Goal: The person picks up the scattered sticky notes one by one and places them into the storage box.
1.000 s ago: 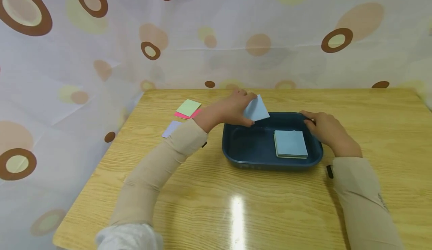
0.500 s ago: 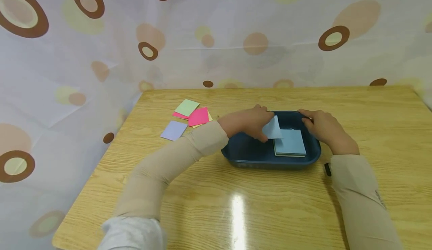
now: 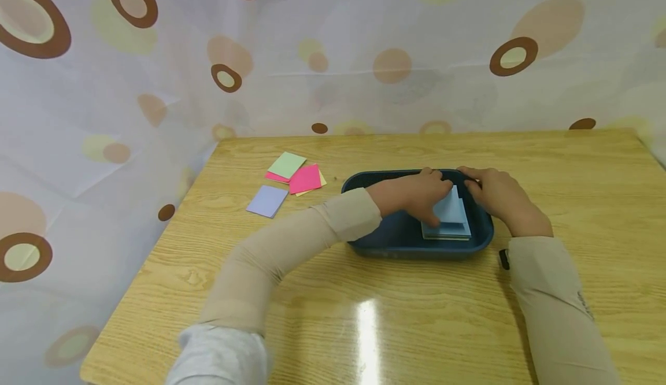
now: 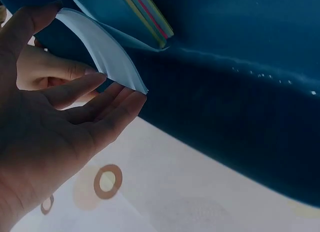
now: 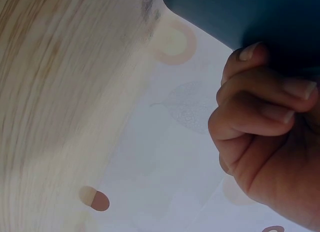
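Between thumb and fingers, my left hand (image 3: 420, 195) pinches a light blue pad of sticky notes (image 4: 107, 50), which bows a little in the left wrist view. It is held over a stack of sticky notes (image 3: 446, 234) in the right part of the dark blue tray (image 3: 385, 250). Blue shows on top of that stack, with yellow and pink layers along its side (image 4: 150, 15). My right hand (image 3: 499, 197) grips the tray's far right corner; in the right wrist view its fingers curl at the tray wall (image 5: 215, 17).
On the wooden table (image 3: 322, 304), left of the tray, lie a green sticky note pad (image 3: 287, 165), a pink one (image 3: 304, 179) with yellow under it, and a lavender one (image 3: 267, 200). A patterned curtain (image 3: 333, 38) hangs behind the table.
My left hand has carried the light blue pad from above the tray's far left rim rightward and down over the stack. My right hand stays on the tray's corner.
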### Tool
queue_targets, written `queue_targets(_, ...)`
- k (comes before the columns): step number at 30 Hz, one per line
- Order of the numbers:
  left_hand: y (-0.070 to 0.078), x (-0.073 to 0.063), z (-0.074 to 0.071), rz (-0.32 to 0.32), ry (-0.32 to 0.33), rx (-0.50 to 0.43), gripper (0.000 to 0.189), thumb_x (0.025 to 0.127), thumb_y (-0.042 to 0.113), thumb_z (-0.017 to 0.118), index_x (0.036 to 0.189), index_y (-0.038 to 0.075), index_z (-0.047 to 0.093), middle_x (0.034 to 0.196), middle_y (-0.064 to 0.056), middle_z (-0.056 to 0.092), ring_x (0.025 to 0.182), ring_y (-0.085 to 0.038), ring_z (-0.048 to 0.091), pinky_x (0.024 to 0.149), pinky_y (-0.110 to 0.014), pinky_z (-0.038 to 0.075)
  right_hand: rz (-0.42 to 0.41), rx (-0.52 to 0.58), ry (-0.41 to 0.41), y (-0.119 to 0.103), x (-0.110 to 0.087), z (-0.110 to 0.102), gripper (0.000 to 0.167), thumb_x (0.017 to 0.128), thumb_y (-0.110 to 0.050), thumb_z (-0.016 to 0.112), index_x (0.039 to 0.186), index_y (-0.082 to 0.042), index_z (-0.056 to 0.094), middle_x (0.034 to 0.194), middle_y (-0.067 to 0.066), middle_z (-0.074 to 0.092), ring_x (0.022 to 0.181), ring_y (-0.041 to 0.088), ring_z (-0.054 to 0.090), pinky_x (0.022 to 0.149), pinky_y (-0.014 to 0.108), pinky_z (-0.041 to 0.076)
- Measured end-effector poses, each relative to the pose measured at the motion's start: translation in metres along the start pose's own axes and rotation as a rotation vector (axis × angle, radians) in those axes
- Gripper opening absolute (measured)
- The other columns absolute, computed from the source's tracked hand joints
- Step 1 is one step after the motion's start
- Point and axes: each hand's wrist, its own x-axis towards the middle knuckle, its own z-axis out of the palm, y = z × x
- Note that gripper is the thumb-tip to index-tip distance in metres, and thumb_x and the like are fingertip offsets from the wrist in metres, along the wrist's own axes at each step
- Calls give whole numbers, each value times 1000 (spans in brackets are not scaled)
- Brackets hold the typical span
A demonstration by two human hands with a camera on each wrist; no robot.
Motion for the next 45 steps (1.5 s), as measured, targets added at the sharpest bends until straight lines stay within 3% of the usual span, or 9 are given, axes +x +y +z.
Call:
queue_targets(10,8,13,7,-10,-16,70,81,92,54,55,152,10,23,151,-7,33,136,-18,31,112,-30,19,-19,-1,14,0,-1,-1,45,101,-9,44,143,5,38,51,5,41,43,16,38,46,32,34)
queue_targets(19,13,16,8,35,-12,104,81,92,54,54,152,7,24,150,-8,36,133,-19,34,108,-29,22,-20,5,14,0,-2,-1,46,101,-9,44,144,5,37,51,4,42,42,16,39,46,32,34)
queue_targets(45,15,22,17,24,-25,5,84,91,49,60,153,9,20,152,-10,31,136,-22,29,111,-30,23,-23,2,29,1,0,0,45,101,-11,45,143,4,39,53,4,42,45,16,40,47,32,34)
